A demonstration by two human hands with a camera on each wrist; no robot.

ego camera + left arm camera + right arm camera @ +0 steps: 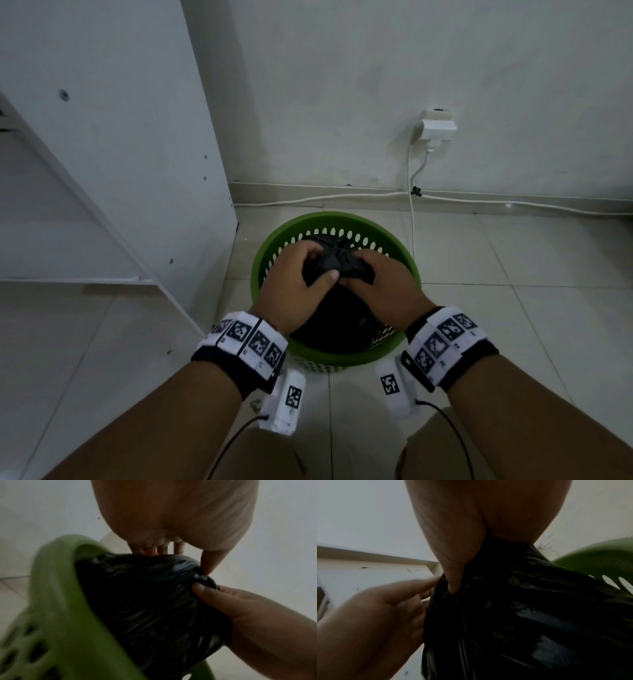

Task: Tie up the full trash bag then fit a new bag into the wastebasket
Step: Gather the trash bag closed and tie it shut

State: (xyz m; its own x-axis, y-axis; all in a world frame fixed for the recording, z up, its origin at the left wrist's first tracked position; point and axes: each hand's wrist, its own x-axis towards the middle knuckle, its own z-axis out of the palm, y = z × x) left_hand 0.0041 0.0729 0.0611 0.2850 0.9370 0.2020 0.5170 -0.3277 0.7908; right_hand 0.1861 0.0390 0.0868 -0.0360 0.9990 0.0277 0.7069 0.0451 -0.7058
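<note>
Tiled floor (513, 325): green wastebasket (270, 246) stood by wall; black trash bag (337, 308) neck pinched by left hand (294, 284) and right hand (383, 284), fingers curled.

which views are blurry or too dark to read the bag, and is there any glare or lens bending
Head view: dim but sharp, straight edges bow outward, trash bag a near-featureless black. Left wrist view: wastebasket rim smeared with blur, small glints on the bag. Right wrist view: darkest, left hand soft and blurred, bag folds barely show.
</note>
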